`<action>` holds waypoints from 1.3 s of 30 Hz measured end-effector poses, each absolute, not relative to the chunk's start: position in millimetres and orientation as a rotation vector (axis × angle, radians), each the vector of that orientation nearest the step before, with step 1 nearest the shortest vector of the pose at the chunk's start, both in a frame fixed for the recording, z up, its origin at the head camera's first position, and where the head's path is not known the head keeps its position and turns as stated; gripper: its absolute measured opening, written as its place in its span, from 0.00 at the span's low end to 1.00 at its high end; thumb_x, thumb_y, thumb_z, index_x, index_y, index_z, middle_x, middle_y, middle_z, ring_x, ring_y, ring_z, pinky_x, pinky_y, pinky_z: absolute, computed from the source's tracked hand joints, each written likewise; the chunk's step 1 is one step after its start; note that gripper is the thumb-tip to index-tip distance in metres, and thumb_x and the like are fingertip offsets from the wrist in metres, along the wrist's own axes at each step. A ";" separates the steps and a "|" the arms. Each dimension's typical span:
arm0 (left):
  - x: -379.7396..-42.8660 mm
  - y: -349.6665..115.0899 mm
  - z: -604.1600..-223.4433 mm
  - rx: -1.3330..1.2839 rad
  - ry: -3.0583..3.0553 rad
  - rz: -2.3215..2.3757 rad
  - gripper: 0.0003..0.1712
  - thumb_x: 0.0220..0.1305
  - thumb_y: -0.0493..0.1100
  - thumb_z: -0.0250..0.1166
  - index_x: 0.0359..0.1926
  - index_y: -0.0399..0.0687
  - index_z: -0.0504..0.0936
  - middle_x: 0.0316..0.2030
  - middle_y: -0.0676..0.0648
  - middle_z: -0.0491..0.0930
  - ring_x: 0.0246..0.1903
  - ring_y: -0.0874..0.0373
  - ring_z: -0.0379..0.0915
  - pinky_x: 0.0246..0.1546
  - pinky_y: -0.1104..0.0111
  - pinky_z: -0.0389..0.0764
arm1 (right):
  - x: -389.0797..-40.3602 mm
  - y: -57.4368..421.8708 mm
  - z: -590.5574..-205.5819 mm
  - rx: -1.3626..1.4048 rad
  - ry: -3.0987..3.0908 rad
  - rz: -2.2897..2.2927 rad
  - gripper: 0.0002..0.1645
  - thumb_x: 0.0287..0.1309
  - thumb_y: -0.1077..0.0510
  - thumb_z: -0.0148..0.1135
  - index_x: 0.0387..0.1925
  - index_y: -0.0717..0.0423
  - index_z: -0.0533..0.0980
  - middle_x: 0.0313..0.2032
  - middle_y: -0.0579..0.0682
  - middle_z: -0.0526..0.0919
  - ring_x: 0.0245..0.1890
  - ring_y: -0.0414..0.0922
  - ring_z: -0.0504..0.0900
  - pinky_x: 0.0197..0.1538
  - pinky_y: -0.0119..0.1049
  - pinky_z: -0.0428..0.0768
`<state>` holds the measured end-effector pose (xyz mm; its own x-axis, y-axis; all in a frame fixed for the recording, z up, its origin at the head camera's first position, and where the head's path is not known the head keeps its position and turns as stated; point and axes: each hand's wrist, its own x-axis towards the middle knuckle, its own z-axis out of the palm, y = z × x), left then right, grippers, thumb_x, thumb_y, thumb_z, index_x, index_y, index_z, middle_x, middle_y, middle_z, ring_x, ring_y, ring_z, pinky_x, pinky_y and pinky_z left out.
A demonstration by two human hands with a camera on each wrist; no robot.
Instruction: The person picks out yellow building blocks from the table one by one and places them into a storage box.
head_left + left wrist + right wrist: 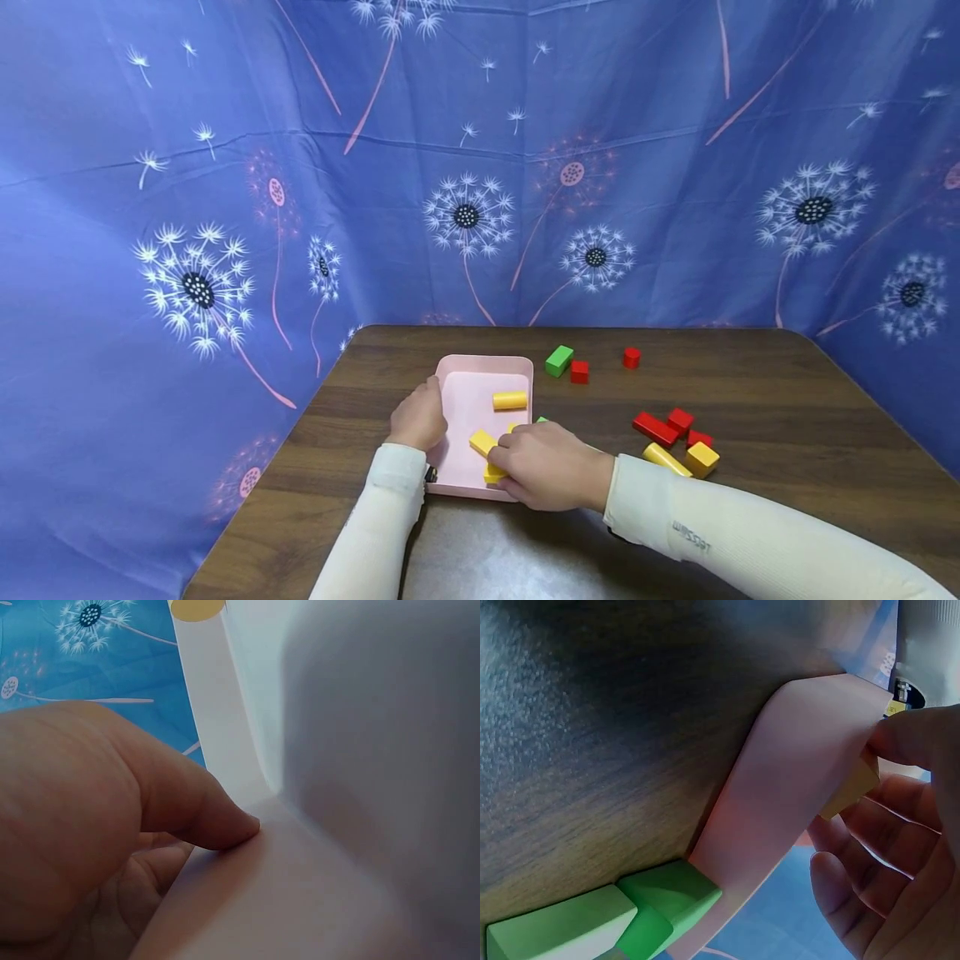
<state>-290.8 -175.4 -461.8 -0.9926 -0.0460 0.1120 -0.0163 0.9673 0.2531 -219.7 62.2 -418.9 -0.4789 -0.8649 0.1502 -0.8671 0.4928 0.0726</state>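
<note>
My left hand grips the left wall of a shallow pink tray. In the left wrist view its thumb presses the inner face of that wall, and the other fingers lie outside. Reaching over the tray's right wall, my right hand has a yellow block between thumb and fingers; the hand partly hides it. Inside the tray, a yellow cylinder lies towards the back. A yellow rectangular block is close to the right fingertips, with more yellow pieces partly covered by the hand.
Green blocks lie just outside the tray's right wall. Behind and right are a green block, a red cube and a red cylinder. Red blocks, a yellow cylinder and a yellow cube cluster further right on the wooden table.
</note>
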 end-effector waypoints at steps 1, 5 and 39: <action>-291.3 -175.5 -462.2 0.049 -2.997 -0.381 0.35 0.65 0.36 0.68 0.71 0.36 0.68 0.57 0.37 0.82 0.49 0.43 0.84 0.49 0.47 0.86 | -219.8 61.9 -419.4 1.507 -2.561 0.015 0.12 0.64 0.41 0.69 0.39 0.42 0.81 0.29 0.36 0.82 0.25 0.34 0.73 0.31 0.27 0.77; -292.0 -176.8 -462.4 0.052 -2.988 -0.380 0.34 0.65 0.36 0.68 0.70 0.37 0.69 0.56 0.37 0.82 0.48 0.42 0.85 0.48 0.47 0.86 | -221.0 59.1 -421.4 1.515 -2.535 -0.006 0.11 0.64 0.42 0.69 0.37 0.42 0.81 0.27 0.36 0.81 0.24 0.34 0.72 0.29 0.28 0.76; -289.7 -174.8 -460.6 0.057 -2.999 -0.389 0.36 0.65 0.36 0.68 0.72 0.36 0.67 0.57 0.36 0.82 0.50 0.42 0.84 0.50 0.47 0.86 | -234.8 53.4 -427.0 1.516 -2.529 -0.125 0.11 0.58 0.45 0.74 0.37 0.42 0.82 0.26 0.37 0.80 0.24 0.34 0.72 0.27 0.29 0.74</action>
<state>-289.7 -174.8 -460.6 -0.9925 -0.0521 0.1104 -0.0222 0.9663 0.2564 -234.8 53.4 -427.0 -0.4590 -0.8805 0.1188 -0.8645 0.4735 0.1687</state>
